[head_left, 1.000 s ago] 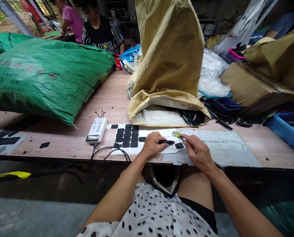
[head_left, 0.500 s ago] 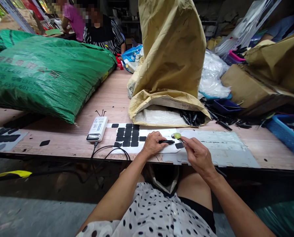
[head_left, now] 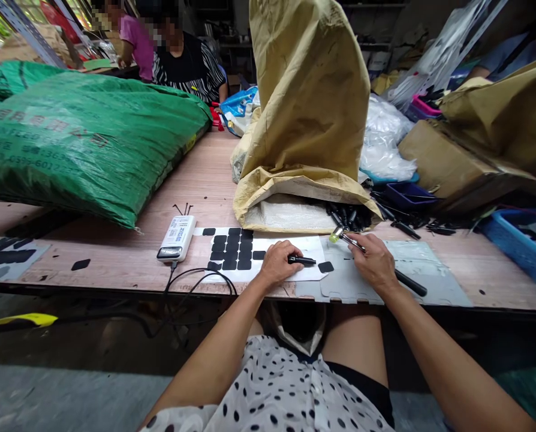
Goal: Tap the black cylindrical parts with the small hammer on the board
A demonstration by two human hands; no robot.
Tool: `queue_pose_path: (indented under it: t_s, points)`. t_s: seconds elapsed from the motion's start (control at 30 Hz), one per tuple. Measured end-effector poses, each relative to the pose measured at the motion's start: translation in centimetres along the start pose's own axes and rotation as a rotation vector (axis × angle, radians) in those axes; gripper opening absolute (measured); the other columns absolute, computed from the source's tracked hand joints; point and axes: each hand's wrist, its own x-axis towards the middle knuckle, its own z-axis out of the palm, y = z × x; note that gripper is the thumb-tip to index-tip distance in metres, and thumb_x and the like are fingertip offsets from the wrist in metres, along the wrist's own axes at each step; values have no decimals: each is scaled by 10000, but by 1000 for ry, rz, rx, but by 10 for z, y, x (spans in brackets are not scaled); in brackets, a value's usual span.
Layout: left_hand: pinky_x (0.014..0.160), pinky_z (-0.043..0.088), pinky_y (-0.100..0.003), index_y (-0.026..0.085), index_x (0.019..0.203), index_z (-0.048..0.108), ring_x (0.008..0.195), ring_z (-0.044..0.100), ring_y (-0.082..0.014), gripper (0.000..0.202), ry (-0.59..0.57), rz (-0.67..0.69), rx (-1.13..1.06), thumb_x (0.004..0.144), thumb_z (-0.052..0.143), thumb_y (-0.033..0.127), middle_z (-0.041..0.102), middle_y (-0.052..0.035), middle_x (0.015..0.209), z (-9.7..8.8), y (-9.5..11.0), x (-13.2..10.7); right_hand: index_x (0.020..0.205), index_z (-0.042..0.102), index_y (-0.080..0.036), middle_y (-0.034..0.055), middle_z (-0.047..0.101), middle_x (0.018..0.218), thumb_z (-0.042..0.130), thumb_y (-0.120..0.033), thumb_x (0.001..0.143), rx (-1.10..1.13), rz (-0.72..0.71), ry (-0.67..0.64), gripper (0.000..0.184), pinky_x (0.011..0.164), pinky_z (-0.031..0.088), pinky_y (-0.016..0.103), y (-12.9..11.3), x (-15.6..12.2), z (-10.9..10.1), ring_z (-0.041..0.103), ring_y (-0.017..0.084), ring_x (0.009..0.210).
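Observation:
My left hand is closed around a small black pen-like part, keeping it low over a white sheet. Rows of black rounded squares stick to that sheet. In my right hand is a small hammer with a metal head and a yellow-green face. Its long black grip extends past my wrist to the right. The hammer head is up and apart from the black part. One loose black square lies between my hands, at the sheet's right edge.
A tan sack stands behind the sheet, black parts spilling from its mouth. To the left are a white power bank with a cable and a bulging green sack. A blue basket sits at right. Co-workers sit across the table.
My right hand has moved right, lifting the hammer head off to the right, away from the tip of the black part. My left hand has stayed in place.

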Motion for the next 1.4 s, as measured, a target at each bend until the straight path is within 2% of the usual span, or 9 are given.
queue_pose_path:
  t_s: [0.23,0.43,0.7,0.83,0.93,1.03,1.17,1.27,1.4]
  points:
    - [909,452,-356,229,925,745,982,623,-224,190,-19,-16,4,754,826,220,705,-6,948,1,-2,0,1190,747,-246,66,661,954,547,-301,951,-157,-76,27,316,823,441,366,20,-3,23,573,241,939]
    - [883,437,-355,233,905,746,949,610,-218,175,-21,-14,14,747,823,231,699,0,921,1,-2,-2,1204,729,-234,76,650,969,532,-295,967,-215,-131,53,314,796,418,366,20,-5,25,549,237,916]
    - [899,427,-381,225,912,740,973,588,-236,155,-59,32,105,786,798,295,684,-23,959,-5,6,-5,1176,722,-232,72,635,972,517,-310,965,-248,-102,45,305,790,393,348,14,-3,25,540,232,921]
    - [857,440,-356,209,914,724,974,596,-232,162,-170,160,130,825,769,337,682,-43,1015,-16,30,-31,1151,725,-220,73,628,966,495,-317,975,-259,-101,38,306,801,393,345,13,-3,24,533,229,921]
    - [754,447,-299,231,966,714,886,630,-192,157,-378,191,28,870,718,354,705,-20,996,-16,50,-65,1152,727,-215,75,633,978,495,-315,975,-262,-94,40,309,804,394,344,13,-3,25,535,228,929]
    - [728,455,-286,259,985,721,878,674,-201,167,-543,110,9,859,712,367,739,-3,967,2,52,-98,1161,726,-218,77,636,985,509,-309,963,-256,-91,45,307,795,393,345,14,-3,26,532,229,931]
    - [813,511,-338,264,1047,737,996,718,-269,221,-542,-219,97,896,643,396,771,-46,1028,40,28,-119,1158,725,-215,82,631,981,515,-295,950,-255,-96,49,307,781,393,353,14,-3,26,524,233,925]
    - [872,531,-398,235,1053,752,1069,721,-320,278,-560,-410,194,928,593,425,775,-109,1095,56,11,-121,1161,720,-213,84,628,980,511,-287,942,-252,-114,57,312,780,392,354,13,-3,26,518,232,918]
    - [828,539,-362,260,1005,778,985,731,-298,244,-663,-285,123,807,729,394,786,-75,1009,42,21,-105,1151,719,-223,80,626,951,518,-278,928,-249,-117,65,305,778,390,354,13,-3,25,517,232,898]
